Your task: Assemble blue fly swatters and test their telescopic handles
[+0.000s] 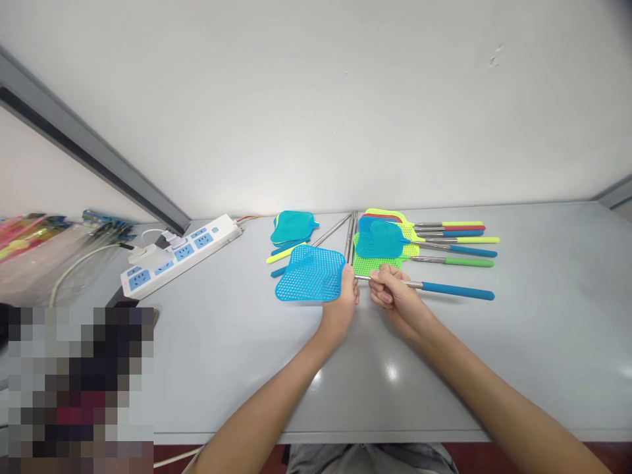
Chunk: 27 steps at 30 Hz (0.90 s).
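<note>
A blue fly swatter (312,273) with a metal shaft and a blue grip is held level above the table by both hands. My left hand (345,296) is closed at the base of its mesh head. Closer to the grip, my right hand (395,293) pinches the metal shaft. Just behind my hands lies a pile of assembled swatters (380,238) in blue, green, yellow and red, their grips pointing right. Behind the held mesh, loose teal swatter heads (292,228) are stacked. A yellow-gripped rod (286,254) and blue-gripped ones lie beside them, partly hidden.
A white power strip (182,257) with plugs and cables stands at the left. Plastic-wrapped items (44,243) lie beyond it. A pixelated patch hides the lower left. The grey table (237,368) meets a pale wall (316,118) at the back.
</note>
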Available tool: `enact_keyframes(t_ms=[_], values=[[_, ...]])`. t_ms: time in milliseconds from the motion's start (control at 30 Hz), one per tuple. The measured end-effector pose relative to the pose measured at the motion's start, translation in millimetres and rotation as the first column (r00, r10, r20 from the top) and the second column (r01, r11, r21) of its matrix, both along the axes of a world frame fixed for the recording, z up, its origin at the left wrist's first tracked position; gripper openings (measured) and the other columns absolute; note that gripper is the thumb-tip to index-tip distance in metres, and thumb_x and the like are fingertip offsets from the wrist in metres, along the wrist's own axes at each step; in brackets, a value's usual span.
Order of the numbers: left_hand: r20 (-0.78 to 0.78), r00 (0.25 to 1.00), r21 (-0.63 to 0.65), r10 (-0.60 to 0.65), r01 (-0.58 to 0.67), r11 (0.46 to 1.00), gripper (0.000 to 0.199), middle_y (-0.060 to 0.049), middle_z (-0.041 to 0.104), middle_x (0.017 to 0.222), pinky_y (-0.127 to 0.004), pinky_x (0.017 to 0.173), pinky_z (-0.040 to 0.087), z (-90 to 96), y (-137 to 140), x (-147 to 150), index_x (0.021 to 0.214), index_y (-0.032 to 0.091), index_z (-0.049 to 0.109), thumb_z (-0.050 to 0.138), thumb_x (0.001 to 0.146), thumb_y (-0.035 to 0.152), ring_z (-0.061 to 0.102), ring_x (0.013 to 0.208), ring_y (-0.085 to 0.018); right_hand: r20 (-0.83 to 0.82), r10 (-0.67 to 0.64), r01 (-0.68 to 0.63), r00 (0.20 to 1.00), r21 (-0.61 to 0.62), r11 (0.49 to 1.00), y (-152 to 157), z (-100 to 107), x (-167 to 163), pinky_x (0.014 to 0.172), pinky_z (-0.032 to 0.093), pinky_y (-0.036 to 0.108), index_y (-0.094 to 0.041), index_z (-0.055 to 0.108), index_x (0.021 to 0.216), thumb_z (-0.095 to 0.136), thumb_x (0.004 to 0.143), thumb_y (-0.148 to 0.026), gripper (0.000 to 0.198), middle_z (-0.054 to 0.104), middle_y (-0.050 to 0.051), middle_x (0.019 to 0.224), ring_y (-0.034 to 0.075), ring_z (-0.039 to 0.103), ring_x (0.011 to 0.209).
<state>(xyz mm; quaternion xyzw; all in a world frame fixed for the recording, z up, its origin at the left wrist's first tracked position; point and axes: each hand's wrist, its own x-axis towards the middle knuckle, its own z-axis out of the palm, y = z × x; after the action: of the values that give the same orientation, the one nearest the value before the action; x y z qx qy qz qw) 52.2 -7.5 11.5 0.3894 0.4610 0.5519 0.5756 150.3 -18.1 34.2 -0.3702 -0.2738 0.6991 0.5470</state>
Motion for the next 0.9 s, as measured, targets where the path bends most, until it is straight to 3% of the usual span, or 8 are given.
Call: enact_keyframes(t_ms=[900], values=[[0.036, 0.998, -0.003, 0.048, -0.048, 0.999, 0.039, 0.009, 0.024, 0.042, -0.019, 0.037, 0.024, 13.9, 10.3, -9.0, 0.052, 0.019, 0.026, 0.051, 0.073, 0.041, 0.025, 0.034, -0.004, -0.018, -0.035, 0.035, 0.999, 0.025, 0.999, 1.6, -1.0, 5.5, 0.035, 0.014, 0.018, -0.017, 0.033, 0.05, 0.057, 0.07, -0.016, 0.031, 0.034, -0.006, 0.042, 0.002, 0.019, 0.035]])
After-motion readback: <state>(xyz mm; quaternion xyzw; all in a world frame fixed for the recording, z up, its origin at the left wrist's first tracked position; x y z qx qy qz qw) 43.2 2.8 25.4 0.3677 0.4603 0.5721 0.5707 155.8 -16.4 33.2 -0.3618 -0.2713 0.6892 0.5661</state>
